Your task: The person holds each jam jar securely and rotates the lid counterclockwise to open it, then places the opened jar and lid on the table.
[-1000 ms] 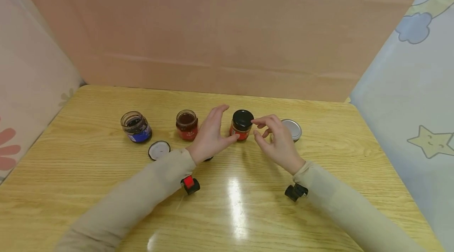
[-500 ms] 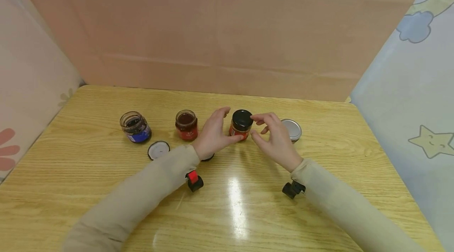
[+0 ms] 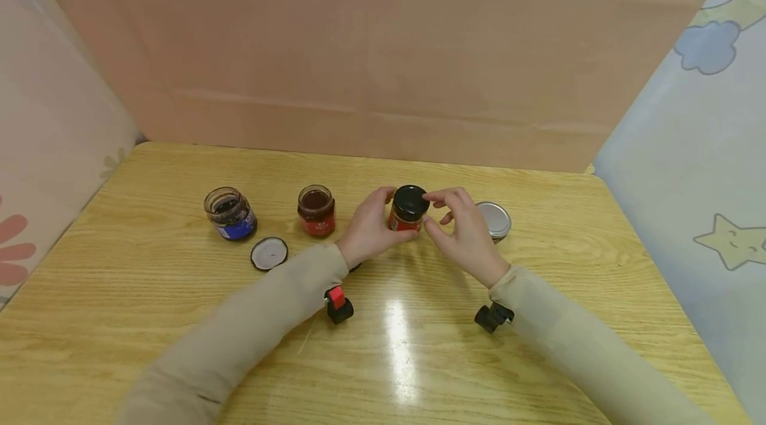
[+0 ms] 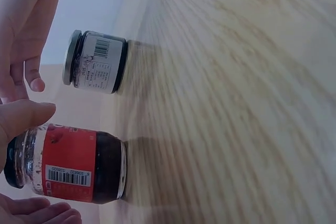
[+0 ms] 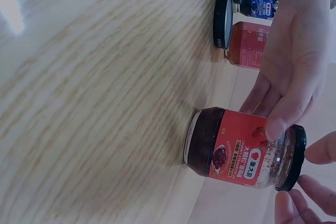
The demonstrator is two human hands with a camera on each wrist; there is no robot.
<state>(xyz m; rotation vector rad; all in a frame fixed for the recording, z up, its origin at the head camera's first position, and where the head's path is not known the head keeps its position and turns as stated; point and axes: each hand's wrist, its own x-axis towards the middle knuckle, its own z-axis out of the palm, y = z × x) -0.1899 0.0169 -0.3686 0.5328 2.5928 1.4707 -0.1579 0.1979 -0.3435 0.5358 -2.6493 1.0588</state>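
Observation:
A red-labelled jam jar (image 3: 405, 220) with a black lid (image 3: 411, 199) stands upright on the table. My left hand (image 3: 372, 229) grips it around the body, thumb across the front; in the right wrist view the thumb lies on the red label (image 5: 239, 153). The right hand (image 3: 465, 235) is at the jar's right side with bent, parted fingers. Its fingertips (image 5: 323, 149) are right at the lid's edge, not closed round it. In the left wrist view the jar's dark contents and barcode (image 4: 68, 176) show between my left thumb and fingers.
A silver-lidded jar (image 3: 497, 220) stands just behind the right hand. To the left are two lidless jars, one red-labelled (image 3: 317, 212), one blue-labelled (image 3: 230, 215). One lid (image 3: 269, 253) lies inside up; another (image 5: 223, 20) is mostly hidden by the left wrist in the head view.
My left hand has moved rightward and closed in around the black-lidded jar. The right hand has shifted slightly left toward the lid.

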